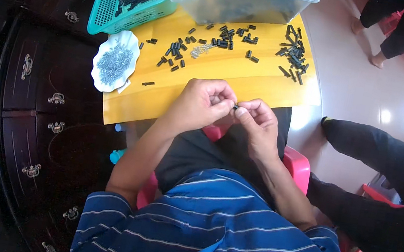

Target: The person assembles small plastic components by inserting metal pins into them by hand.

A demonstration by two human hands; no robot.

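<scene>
Above the near edge of the yellow table (242, 82), my left hand (198, 103) and my right hand (260, 130) meet, fingertips almost touching. Both pinch a small black part (236, 106) between thumb and fingers; most of it is hidden. Short black cylindrical pieces (174, 52) lie scattered beyond my hands, with a little heap of thin silvery pieces (202, 49) among them. Longer black pieces (295, 56) are piled at the table's right. To the left, a white scalloped dish (134, 43) holds many small metal pieces (114, 65). One black piece (148, 83) lies alone near the dish.
A green basket (98, 13) and a clear plastic bin (233, 10), both holding black parts, stand at the far side. Dark drawers (32, 80) line the left. Pink stool edges (297, 167) show beneath me. Other people's legs (370, 150) are at the right.
</scene>
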